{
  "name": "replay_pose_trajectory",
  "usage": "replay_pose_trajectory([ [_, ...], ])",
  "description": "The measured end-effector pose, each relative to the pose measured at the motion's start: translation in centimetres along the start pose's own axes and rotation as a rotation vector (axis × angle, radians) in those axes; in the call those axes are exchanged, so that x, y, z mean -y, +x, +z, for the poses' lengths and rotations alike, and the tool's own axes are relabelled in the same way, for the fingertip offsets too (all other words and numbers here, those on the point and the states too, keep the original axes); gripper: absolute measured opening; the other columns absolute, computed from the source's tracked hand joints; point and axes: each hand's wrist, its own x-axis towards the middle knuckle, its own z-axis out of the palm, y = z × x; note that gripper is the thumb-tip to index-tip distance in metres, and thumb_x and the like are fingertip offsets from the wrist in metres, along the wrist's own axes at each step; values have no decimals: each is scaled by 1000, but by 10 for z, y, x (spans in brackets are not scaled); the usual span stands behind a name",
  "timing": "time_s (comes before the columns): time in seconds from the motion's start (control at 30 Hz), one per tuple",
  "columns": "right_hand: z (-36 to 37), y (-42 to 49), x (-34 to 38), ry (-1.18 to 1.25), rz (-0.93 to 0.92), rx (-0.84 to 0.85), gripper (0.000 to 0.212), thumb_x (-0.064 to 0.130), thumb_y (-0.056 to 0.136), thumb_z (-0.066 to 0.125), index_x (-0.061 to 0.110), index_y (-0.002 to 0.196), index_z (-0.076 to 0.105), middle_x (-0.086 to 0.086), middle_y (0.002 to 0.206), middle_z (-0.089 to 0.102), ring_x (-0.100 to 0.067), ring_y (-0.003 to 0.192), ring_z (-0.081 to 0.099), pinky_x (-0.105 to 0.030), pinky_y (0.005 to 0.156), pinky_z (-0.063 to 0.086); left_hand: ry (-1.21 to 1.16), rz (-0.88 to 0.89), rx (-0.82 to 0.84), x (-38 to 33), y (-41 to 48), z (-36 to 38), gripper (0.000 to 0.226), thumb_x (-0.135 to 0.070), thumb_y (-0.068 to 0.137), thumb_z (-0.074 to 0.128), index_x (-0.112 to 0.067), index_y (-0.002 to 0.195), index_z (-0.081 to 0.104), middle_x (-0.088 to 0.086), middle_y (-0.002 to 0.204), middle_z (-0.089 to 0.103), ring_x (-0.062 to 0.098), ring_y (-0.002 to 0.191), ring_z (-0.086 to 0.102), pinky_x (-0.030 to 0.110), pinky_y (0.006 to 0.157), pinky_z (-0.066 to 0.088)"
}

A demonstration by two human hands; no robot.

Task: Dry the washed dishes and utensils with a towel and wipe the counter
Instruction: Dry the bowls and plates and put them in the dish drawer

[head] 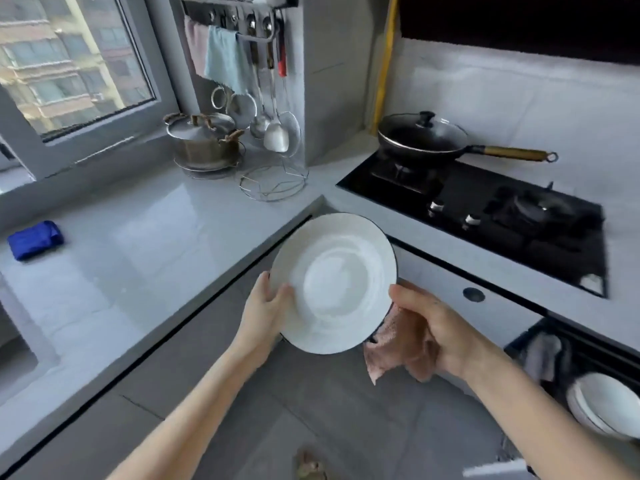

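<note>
Holding the white plate point(334, 282) up over the floor, just off the counter corner, you're mid-dry on this one. From the head view I'd judge the job only partly through. White bowls point(602, 403) sit stacked in the pull-out rack low on your right and may be pieces already done, though I can't tell dry from wet at this range. The plate's face shows streaks of sheen, so it likely wants more passes. The counter point(121, 271) shows no wipe under way, and a folded blue cloth point(34, 240) lies on it near the window, well apart from you. Your left hand point(265, 306) grips the plate's left rim, thumb on the face and fingers curled out of sight behind. Your right hand point(436, 327) is closed round the bunched pink towel point(391, 351), pressed at the plate's lower right edge with a loose end hanging below. Whether the towel reaches the back, I can't tell.
</note>
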Motion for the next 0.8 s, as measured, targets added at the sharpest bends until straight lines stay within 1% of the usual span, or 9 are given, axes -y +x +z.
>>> replay_pose_trajectory([
  [0.17,-46,-101,-24,-72,-49,-162,60,23,59,77,20,116,60,-2,98,74,-19,86,71,-33,62,57,80,-63,219,23,-59,73,21,-28,88,54,-15,104,54,10,106,65,32,99,64,54,84,53],
  [0.27,-77,-150,-36,-111,-9,-324,48,8,75,71,21,119,57,0,92,75,-19,81,72,-40,65,58,139,-72,317,22,-79,121,31,-33,79,54,-11,101,52,14,108,63,33,101,62,53,87,51],
  [0.33,-100,-179,-46,-95,14,-414,41,5,80,68,19,117,59,-4,90,74,-23,79,71,-43,69,57,192,-87,407,25,-88,156,22,-28,82,54,-13,99,53,9,103,64,29,99,62,45,86,51],
  [0.43,-139,-222,-59,-52,-2,-515,38,11,70,67,18,107,62,-6,86,73,-20,72,70,-33,59,54,283,-93,555,37,-99,211,10,-17,88,54,-21,97,55,-2,97,64,20,93,62,35,78,51],
  [0.53,-186,-266,-72,-55,9,-640,23,1,82,64,13,101,63,-5,80,69,-5,51,63,-14,38,43,375,-113,731,47,-115,272,23,-22,82,62,-23,105,58,-3,100,66,19,90,65,37,73,56],
  [0.6,-225,-296,-82,-72,64,-718,25,-3,89,56,15,106,62,-6,80,68,-3,42,59,-10,32,36,442,-130,835,57,-129,320,37,-32,75,61,-26,112,57,-4,101,67,19,84,66,38,73,57],
  [0.7,-295,-338,-99,-100,118,-785,35,3,88,59,26,115,62,-8,89,73,-18,52,64,-22,34,42,470,-167,930,75,-155,402,33,-21,88,57,-25,120,48,2,95,67,16,71,63,27,59,51],
  [0.77,-346,-367,-106,-179,154,-848,40,4,86,62,27,119,61,-4,92,74,-15,69,67,-37,56,56,477,-227,919,87,-172,458,37,-17,91,57,-25,124,43,6,96,67,17,72,62,26,58,49],
  [0.8,-374,-381,-110,-197,170,-875,40,2,85,62,25,118,62,-2,92,74,-10,72,67,-36,65,56,474,-257,912,94,-179,485,38,-17,91,57,-22,126,42,8,94,67,17,72,62,27,58,49],
])
